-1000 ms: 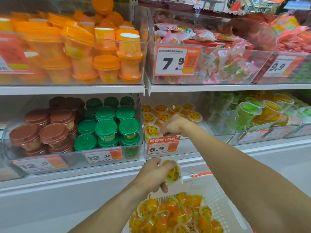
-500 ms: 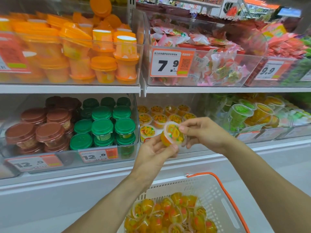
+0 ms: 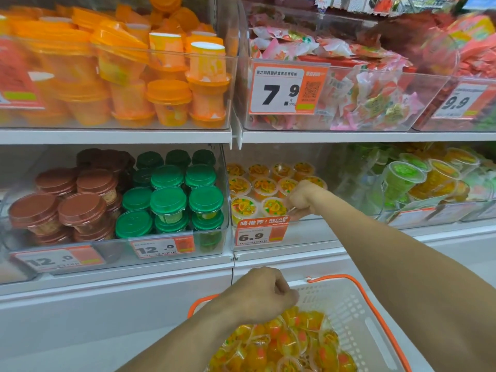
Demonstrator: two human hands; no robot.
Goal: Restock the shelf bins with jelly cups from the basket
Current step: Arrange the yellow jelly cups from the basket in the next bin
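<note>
While your right hand reaches into clear shelf bin, fingers curled beside front-row jelly cup, grip unclear. Left hand fisted over basket, ready for next loose cups; hold hidden.

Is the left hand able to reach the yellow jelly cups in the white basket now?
Probably yes: the left hand hovers directly above the yellow jelly cups in the open-topped white basket, nothing between.
</note>
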